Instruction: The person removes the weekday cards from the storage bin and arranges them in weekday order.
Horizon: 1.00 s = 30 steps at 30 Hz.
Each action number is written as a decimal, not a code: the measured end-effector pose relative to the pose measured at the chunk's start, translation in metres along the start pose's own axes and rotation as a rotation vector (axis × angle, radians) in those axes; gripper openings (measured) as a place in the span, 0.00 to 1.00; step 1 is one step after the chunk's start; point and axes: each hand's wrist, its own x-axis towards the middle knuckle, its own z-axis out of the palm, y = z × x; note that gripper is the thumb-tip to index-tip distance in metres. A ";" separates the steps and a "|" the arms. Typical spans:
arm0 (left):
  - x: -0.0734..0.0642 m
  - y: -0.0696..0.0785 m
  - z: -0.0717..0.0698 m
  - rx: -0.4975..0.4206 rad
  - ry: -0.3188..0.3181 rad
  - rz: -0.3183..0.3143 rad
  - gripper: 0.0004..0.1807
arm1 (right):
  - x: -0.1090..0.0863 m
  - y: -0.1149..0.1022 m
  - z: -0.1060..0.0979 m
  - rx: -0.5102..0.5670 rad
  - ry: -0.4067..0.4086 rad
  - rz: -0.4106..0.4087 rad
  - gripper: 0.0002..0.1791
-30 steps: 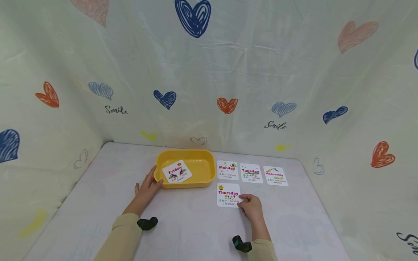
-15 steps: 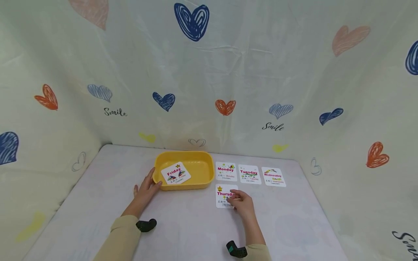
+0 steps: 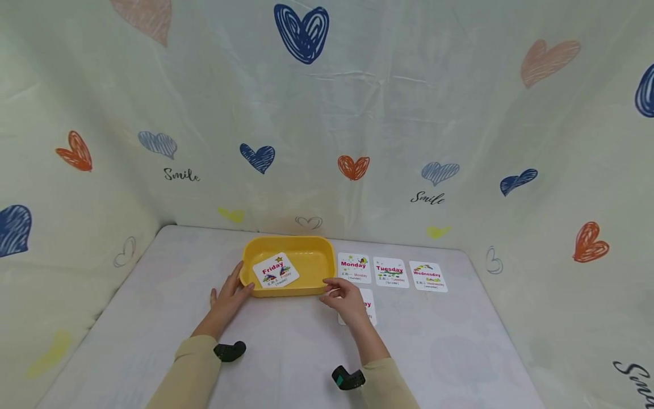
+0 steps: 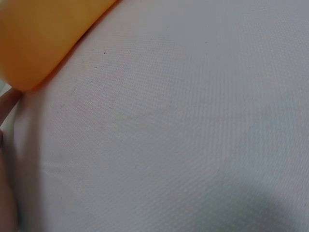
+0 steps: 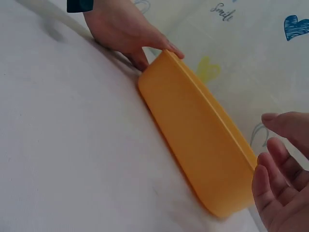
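In the head view my left hand (image 3: 227, 295) holds the left end of a yellow plastic tray (image 3: 319, 291), with fingertips at its rim. Inside the tray a white Friday card (image 3: 276, 270) lies tilted against the left side. My right hand (image 3: 344, 298) hovers near the tray's front right corner, fingers loosely bent and nothing between them. It partly covers the Thursday card (image 3: 370, 311) on the table. In the right wrist view the right fingers (image 5: 277, 179) are apart from one another beside the tray (image 5: 193, 130). The left wrist view shows mostly tablecloth.
Right of the tray the Monday card (image 3: 354, 268), Tuesday card (image 3: 390, 272) and Wednesday card (image 3: 428, 276) lie in a row on the white table (image 3: 286, 352). A heart-patterned curtain (image 3: 388, 113) rises behind the table's back edge.
My right hand has let go of the Thursday card and moved left across it to the tray's front right corner. The left hand stays on the tray.
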 end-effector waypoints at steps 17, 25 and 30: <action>0.001 -0.002 0.000 -0.012 -0.009 -0.001 0.45 | 0.027 -0.008 0.042 -0.053 -0.173 -0.237 0.24; -0.001 -0.001 -0.001 -0.005 -0.012 0.000 0.45 | 0.032 -0.024 0.050 -0.117 -0.195 -0.218 0.23; -0.003 0.001 -0.001 0.001 -0.008 0.002 0.45 | 0.047 -0.018 0.054 -0.165 -0.190 -0.187 0.23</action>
